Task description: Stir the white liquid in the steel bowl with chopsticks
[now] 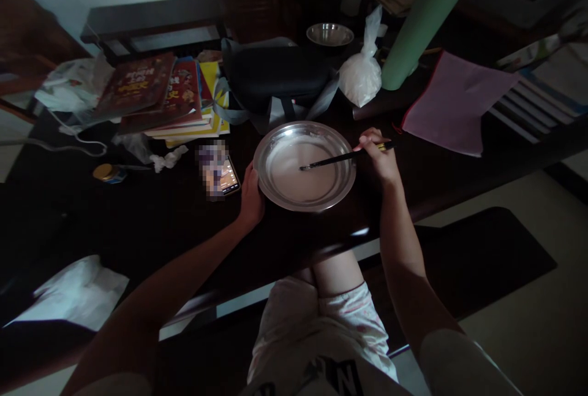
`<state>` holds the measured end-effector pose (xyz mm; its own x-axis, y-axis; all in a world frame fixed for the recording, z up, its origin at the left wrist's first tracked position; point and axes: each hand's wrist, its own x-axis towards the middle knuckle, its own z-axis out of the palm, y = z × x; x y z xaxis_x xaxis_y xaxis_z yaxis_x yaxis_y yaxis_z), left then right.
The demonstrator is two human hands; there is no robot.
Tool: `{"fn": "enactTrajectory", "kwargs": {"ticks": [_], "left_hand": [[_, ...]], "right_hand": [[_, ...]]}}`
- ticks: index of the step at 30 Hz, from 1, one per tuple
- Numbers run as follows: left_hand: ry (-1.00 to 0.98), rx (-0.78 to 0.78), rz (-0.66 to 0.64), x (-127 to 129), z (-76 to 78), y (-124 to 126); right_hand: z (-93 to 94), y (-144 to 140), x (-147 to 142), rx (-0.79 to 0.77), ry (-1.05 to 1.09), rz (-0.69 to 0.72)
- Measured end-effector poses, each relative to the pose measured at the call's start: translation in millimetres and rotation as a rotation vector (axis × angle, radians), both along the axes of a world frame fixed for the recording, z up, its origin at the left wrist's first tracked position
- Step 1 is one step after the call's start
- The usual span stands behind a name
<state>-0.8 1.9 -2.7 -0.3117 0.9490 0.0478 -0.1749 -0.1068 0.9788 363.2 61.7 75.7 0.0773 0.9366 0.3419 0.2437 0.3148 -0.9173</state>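
A shiny metal bowl (345, 190) stands on the dark table in front of me, with a pale, whitish mixture (289, 178) inside. Along its left rim, my left hand (252, 197) grips the bowl, fingers against the outer side. My right hand (377, 149), closed, holds dark chopsticks (337, 159) over the right rim. They slant down to the left, and their tips touch the mixture near the middle of the bowl. Just left of my left hand lies a phone (229, 176) with a lit screen, partly blurred out.
Behind the bowl are a black bag (280, 71), a tied plastic bag of white powder (361, 80), a tall green bottle (425, 22) and another metal bowl (329, 34). Stacked books (151, 86) lie at left, near a small yellow-lidded jar (108, 172). A pink mesh pouch (459, 102) lies right.
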Motion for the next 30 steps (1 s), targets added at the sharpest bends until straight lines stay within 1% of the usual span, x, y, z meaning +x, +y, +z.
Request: {"fn": "enactTrajectory", "kwargs": {"ticks": [1, 5, 6, 9, 11, 15, 16, 21, 25, 26, 30], "left_hand": [[-0.003, -0.004, 0.001, 0.2, 0.4, -0.1], [-0.006, -0.026, 0.005, -2.2, 1.5, -0.5], [-0.004, -0.027, 0.005, -3.4, 1.3, -0.5], [0.008, -0.009, -0.013, -6.3, -1.3, 0.1], [0.007, 0.000, -0.029, -6.8, -3.3, 0.8], [-0.007, -0.007, -0.020, -5.5, -3.8, 1.0], [0.000, -0.005, -0.013, -5.3, -3.2, 0.8], [0.008, 0.015, -0.011, -5.9, -1.9, -0.5], [0.002, 0.015, -0.018, -7.5, -4.8, 0.5], [0.007, 0.011, -0.017, -7.7, -5.3, 0.9], [0.020, -0.002, -0.021, -7.3, -5.2, 1.3]], "right_hand": [[0.0, -0.2, 0.6, -0.009, 0.005, 0.000], [-0.6, -1.0, -0.3, -0.040, -0.030, 0.096], [-1.0, -0.8, -0.5, -0.036, -0.041, 0.099], [-1.7, -0.2, 0.6, -0.015, -0.025, 0.035], [-1.7, -0.3, 1.6, -0.016, 0.003, 0.021], [-1.2, 0.0, 0.4, -0.030, -0.019, 0.127], [-1.1, 0.2, 0.2, -0.028, -0.031, 0.136], [0.2, -0.2, 1.5, -0.025, 0.004, 0.034], [1.3, -1.2, -1.6, -0.039, -0.012, 0.124], [1.3, -1.0, -2.3, -0.035, -0.018, 0.127], [1.2, -0.4, -1.3, -0.022, 0.010, 0.041]]}}
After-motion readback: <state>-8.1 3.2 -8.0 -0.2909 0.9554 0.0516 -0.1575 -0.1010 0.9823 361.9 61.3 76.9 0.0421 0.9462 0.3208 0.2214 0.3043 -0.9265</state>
